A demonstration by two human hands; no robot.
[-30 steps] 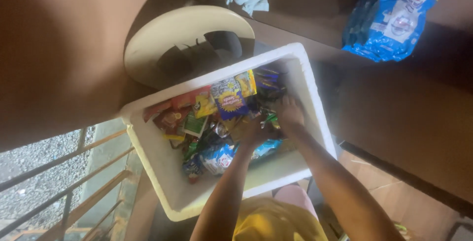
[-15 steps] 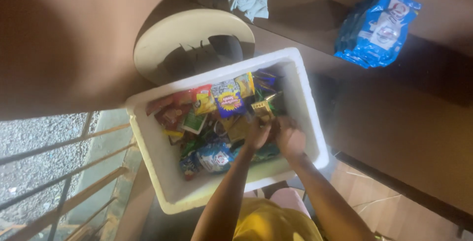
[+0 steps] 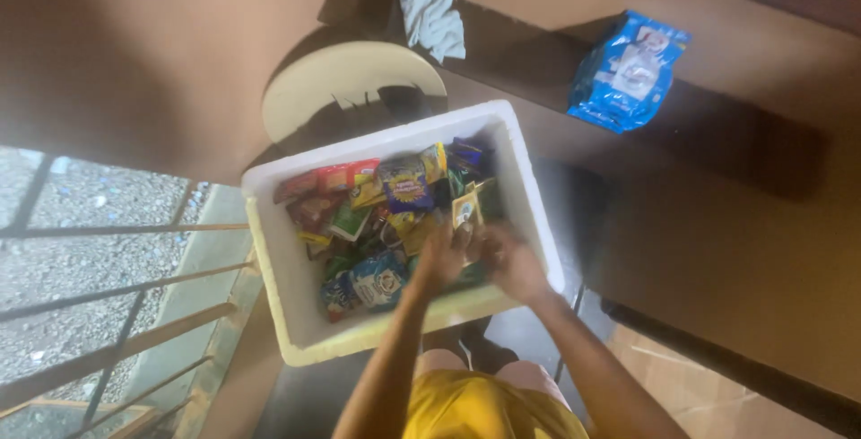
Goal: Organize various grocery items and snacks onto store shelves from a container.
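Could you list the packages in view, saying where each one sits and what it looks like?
Large blue bag: lying on the brown ledge, upper right, blue with white patches.
Small packets: piled inside the white foam box, mixed red, yellow, green and blue.
Small sachet: pale with a gold edge, at the fingertips of the left hand, with the right hand beside it.

Both hands hold small packet over white foam box of snacks.
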